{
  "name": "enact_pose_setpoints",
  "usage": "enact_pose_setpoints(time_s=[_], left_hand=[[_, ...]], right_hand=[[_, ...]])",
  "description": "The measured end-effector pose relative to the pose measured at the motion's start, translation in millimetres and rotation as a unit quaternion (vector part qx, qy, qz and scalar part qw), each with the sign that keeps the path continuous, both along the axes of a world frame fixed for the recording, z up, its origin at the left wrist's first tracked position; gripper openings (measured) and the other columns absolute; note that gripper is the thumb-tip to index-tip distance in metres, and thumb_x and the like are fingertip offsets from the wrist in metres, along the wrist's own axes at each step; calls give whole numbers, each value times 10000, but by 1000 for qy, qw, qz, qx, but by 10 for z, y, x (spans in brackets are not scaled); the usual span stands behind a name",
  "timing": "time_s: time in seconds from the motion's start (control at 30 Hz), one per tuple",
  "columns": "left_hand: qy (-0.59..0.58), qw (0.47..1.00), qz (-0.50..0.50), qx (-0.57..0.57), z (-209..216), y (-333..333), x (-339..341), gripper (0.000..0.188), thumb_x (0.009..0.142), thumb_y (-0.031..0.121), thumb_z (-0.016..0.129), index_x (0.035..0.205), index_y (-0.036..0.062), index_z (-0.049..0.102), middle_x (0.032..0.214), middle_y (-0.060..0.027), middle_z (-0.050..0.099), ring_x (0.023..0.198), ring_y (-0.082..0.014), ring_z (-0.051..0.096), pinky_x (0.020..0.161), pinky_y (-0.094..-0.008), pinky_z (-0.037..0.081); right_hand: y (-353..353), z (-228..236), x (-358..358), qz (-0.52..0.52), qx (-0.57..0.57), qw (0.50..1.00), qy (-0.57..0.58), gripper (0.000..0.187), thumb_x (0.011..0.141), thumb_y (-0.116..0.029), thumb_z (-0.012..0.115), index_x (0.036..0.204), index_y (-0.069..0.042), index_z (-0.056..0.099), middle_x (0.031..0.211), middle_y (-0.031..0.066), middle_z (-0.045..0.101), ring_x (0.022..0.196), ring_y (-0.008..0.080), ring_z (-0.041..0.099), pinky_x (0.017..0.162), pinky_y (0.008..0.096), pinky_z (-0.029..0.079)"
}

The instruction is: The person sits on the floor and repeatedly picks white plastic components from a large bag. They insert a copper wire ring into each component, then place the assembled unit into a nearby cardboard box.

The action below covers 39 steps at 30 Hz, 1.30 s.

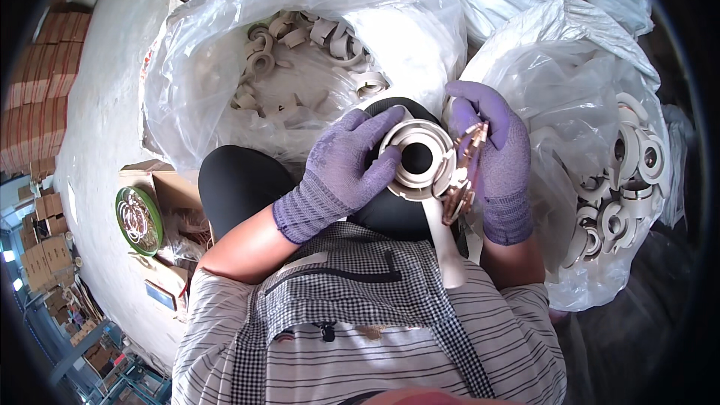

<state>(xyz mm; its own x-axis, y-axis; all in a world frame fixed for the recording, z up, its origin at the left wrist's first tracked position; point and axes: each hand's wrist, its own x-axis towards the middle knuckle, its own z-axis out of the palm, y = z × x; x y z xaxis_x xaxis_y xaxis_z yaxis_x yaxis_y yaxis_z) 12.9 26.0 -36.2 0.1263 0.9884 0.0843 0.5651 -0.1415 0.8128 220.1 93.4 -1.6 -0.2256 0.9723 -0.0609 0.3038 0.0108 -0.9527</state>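
In a purple knit glove, my left hand point(330, 172) grips a cream plastic ring-shaped part with a handle point(447, 251) by the side of its ring. The ring faces up with a round dark hole in its middle, and the handle points down toward my apron. My right hand point(508, 150), gloved the same way, has its fingers curled around a shiny copper-coloured metal ring piece point(466, 169). That metal piece is on edge at the right side of the plastic ring; whether they touch I cannot tell.
A large clear plastic bag point(195, 52) ahead on the left holds several cream plastic parts. Another bag point(555, 90) on the right holds similar parts, some with shiny metal rings. A green round tray point(120, 217) of thin metal rings sits on a cardboard box point(172, 189) at left.
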Motion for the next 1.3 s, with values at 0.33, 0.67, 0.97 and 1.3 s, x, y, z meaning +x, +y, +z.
enact_pose_setpoints(time_s=[0.33, 0.67, 0.97, 1.3], left_hand=[[-157, 985, -59, 48, 518, -42, 1, 546, 873, 281, 730, 1303, -38, 623, 1147, -136, 648, 913, -199, 617, 850, -316, 489], [-266, 959, -84, 41, -51, -115, -79, 349, 965, 97, 564, 1286, -27, 622, 1183, -181, 659, 1037, -251, 645, 921, -388, 511], [-164, 983, -46, 65, -76, -293, -220, 554, 814, 217, 750, 1301, -2, 605, 1183, -125, 605, 922, -216, 576, 845, -333, 480], [-267, 962, -35, 49, 276, -215, -198, 266, 947, 175, 718, 1143, -4, 715, 1089, -119, 697, 993, -194, 663, 873, -331, 520]], right_hand=[[36, 36, -17, 44, 45, 998, 26, 233, 952, 26, 644, 1183, 15, 674, 992, 122, 717, 848, 145, 691, 781, 283, 560], [-22, -150, -347, -64, 97, 990, 75, 181, 943, 5, 677, 1122, 23, 695, 949, 65, 710, 812, 121, 652, 748, 267, 539], [-176, -43, -651, -32, 99, 983, 152, 237, 923, 77, 619, 1150, 38, 674, 968, 65, 694, 890, 104, 650, 815, 242, 531], [-256, 85, -467, -10, 58, 991, 122, 235, 952, -73, 717, 1166, 15, 682, 962, 74, 721, 849, 118, 669, 783, 263, 546]])
